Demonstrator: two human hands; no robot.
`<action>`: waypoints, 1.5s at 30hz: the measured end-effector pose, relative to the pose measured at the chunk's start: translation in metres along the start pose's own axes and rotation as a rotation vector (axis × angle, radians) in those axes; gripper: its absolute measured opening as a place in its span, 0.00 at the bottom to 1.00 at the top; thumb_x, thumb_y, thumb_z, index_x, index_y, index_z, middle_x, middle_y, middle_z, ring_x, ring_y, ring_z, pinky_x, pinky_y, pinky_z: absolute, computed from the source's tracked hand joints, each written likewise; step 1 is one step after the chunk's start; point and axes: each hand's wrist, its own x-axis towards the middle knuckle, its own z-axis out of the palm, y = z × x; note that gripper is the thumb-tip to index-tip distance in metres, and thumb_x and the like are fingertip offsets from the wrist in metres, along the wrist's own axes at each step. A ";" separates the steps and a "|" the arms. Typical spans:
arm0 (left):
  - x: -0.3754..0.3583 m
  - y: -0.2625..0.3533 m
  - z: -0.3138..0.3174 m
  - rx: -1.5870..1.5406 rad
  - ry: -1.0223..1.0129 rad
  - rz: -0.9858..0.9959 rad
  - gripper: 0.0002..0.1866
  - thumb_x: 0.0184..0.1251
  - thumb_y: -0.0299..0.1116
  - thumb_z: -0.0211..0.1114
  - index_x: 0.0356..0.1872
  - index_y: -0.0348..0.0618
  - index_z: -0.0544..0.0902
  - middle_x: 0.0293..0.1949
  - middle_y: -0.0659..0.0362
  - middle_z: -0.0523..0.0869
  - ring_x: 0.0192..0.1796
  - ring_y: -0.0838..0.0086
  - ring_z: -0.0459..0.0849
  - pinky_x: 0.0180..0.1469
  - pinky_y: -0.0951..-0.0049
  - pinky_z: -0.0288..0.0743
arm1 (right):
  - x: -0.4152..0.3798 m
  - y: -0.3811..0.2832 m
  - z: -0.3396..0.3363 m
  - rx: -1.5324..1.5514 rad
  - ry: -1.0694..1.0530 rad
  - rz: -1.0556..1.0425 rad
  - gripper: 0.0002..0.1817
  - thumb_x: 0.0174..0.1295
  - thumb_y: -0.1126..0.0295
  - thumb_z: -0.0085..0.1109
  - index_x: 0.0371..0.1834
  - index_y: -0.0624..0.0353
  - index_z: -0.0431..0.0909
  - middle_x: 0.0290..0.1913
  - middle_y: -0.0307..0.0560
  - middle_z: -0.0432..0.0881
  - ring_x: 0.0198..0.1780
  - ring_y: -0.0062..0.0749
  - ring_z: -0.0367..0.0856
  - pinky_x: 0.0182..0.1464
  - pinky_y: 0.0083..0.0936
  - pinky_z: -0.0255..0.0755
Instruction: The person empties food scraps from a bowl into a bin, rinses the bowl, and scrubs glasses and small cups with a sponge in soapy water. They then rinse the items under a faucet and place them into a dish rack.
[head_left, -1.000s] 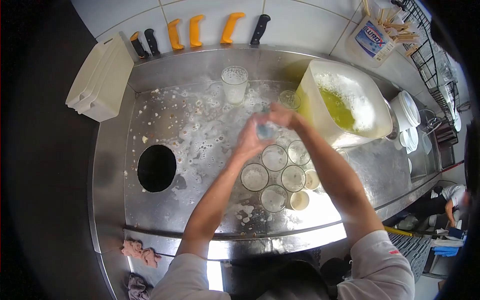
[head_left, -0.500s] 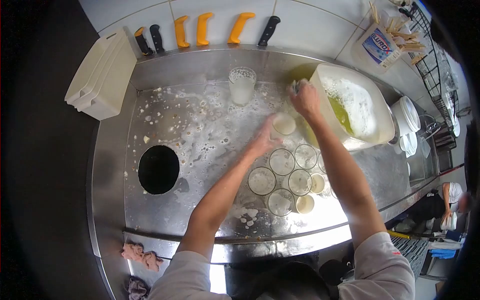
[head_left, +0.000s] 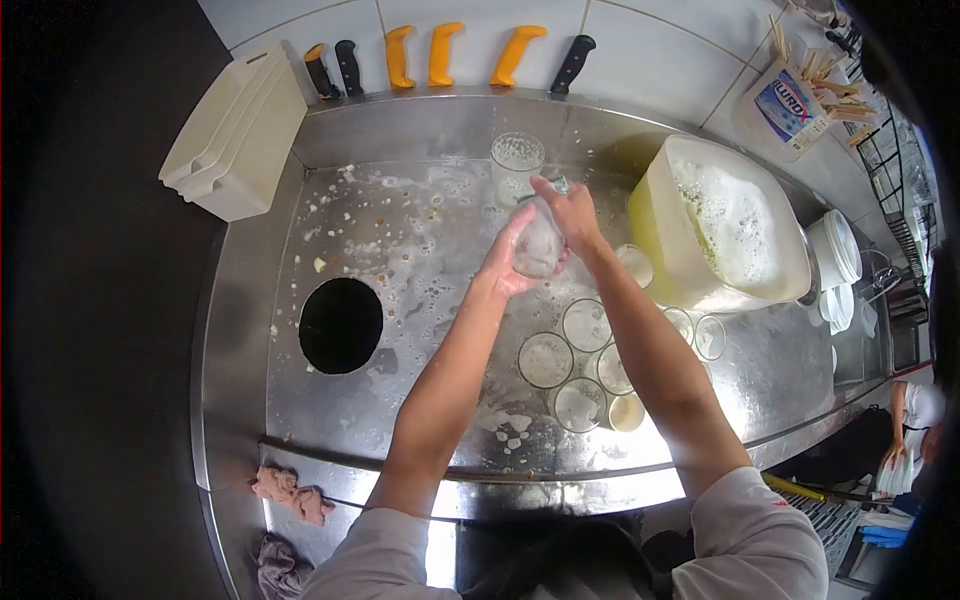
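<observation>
"Gripping anything, is it, that left hand (head_left: 505, 262)?"

"Yes, a clear, sudsy glass (head_left: 538, 243). Fingers and thumb wrap round its side, and it is held up over the metal worktop (head_left: 335, 420), a little right of the middle."

"And the right hand (head_left: 575, 215)?"

"Its fingers are bent at the far end of that same glass. Something greenish (head_left: 559, 185) shows beside the knuckles, too small to name. I cannot tell whether the hand is closed on it or only on the glass."

"What stands about them?"

"Just beyond the hands, an upright tall glass (head_left: 517, 153) streaked with froth. Nearer the person, a cluster of glasses (head_left: 546, 360), set close together and partly hidden by the right forearm, with a cream-coloured cup (head_left: 627, 412) beside them."

"That big tub (head_left: 652, 225) on the right?"

"Yellowish through the wall, with white foam (head_left: 735, 215) on top. A small glass (head_left: 634, 265) stands just beside it, on the side towards the hands."

"And over to the left?"

"A round dark hole (head_left: 341, 326) in the worktop, with pale crumbs and suds scattered around it. On the tiled wall behind is a row of knife handles (head_left: 443, 53), some yellow, some black."
</observation>
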 end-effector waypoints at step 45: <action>-0.174 -0.094 0.137 2.316 0.473 0.290 0.34 0.54 0.45 0.69 0.60 0.41 0.69 0.59 0.43 0.68 0.61 0.51 0.65 0.58 0.51 0.61 | -0.225 0.115 -0.211 -0.973 -0.031 -0.292 0.11 0.59 0.74 0.50 0.43 0.55 0.78 0.37 0.57 0.80 0.37 0.51 0.81 0.39 0.44 0.74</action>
